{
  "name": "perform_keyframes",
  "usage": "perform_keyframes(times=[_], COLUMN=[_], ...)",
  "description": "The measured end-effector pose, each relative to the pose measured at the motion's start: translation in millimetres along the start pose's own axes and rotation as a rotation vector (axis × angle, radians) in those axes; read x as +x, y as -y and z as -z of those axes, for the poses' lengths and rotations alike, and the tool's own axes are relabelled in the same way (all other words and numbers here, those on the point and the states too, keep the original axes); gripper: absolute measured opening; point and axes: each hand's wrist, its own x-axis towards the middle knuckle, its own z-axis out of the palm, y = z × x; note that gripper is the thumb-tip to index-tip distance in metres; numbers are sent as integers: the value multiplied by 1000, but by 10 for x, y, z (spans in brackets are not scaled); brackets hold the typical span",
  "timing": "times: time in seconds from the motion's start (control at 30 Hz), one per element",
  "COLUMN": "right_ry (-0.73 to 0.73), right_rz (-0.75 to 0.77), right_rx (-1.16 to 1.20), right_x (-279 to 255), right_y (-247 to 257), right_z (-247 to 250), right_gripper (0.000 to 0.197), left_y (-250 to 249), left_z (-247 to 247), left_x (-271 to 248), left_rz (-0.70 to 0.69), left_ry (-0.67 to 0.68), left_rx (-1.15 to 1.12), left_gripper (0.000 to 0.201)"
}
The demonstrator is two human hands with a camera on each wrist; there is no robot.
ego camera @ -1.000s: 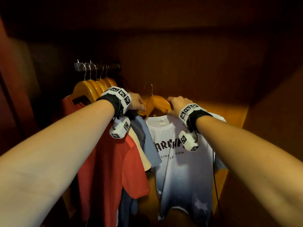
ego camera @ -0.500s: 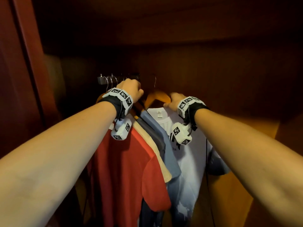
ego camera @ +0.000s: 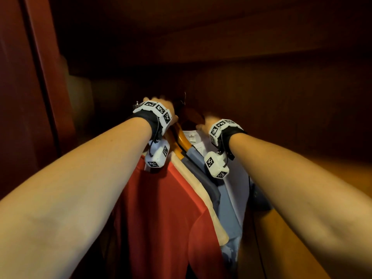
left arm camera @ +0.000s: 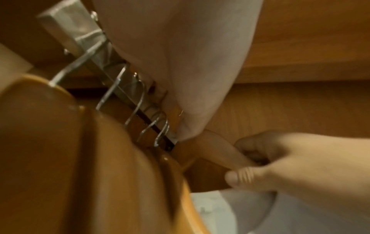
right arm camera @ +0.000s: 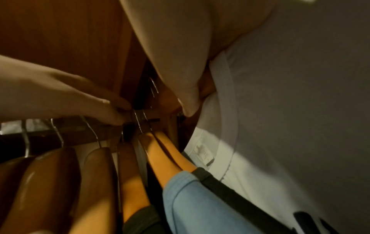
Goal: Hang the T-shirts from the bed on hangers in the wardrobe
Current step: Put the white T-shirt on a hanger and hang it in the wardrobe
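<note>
Head view shows the inside of a dark wooden wardrobe, with both bare arms reaching up to its metal rail. On the rail hang several T-shirts on wooden hangers, side by side: a red T-shirt nearest the left, then a cream one, a dark one, a blue T-shirt and, furthest right, a white T-shirt with its neck label showing. The white T-shirt sits on a wooden hanger just beside the others — I cannot tell if its hook is already over the rail. The right hand has its fingers curled round the shoulder of this hanger, thumb below. The left hand is at the rail among the metal hooks, fingertips pinched together at one hook — the exact hold is unclear
</note>
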Motion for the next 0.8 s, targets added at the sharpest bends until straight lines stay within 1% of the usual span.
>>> perform_keyframes(times=[0.13, 0.3, 0.4, 0.47, 0.57, 0.6, 0.67, 0.7, 0.8], right_ry=[6, 16, 44, 74, 114, 124, 138, 141, 172], right_rz=[-20, -28, -22, -4, 7, 13, 12, 16, 43], right_rx=[26, 5, -42, -76, -120, -125, -141, -141, -162], right_x=[171, 336, 325, 367, 435, 470, 532, 653, 753], right_y=[42, 67, 108, 116, 98, 69, 18, -60, -159], right_z=[-71, -156, -170, -219, -300, -329, -371, -428, -503], right_gripper=[55, 60, 54, 54, 67, 68, 63, 62, 60], left_y=[26, 36, 18, 5, -9, -11, -13, -14, -14], left_z=[-68, -38, -75, -83, -69, -65, -67, -71, -69], left_x=[8, 7, -15, -26, -30, -34, -39, -45, -67], left_rz=[-50, -62, -59, -54, -42, -38, -33, -33, -31], left_ry=[-18, -2, -7, -19, -10, -4, 0, -2, -11], left_rx=[102, 101, 124, 135, 141, 143, 153, 159, 180], left_gripper=[61, 62, 67, 69, 70, 70, 71, 72, 73])
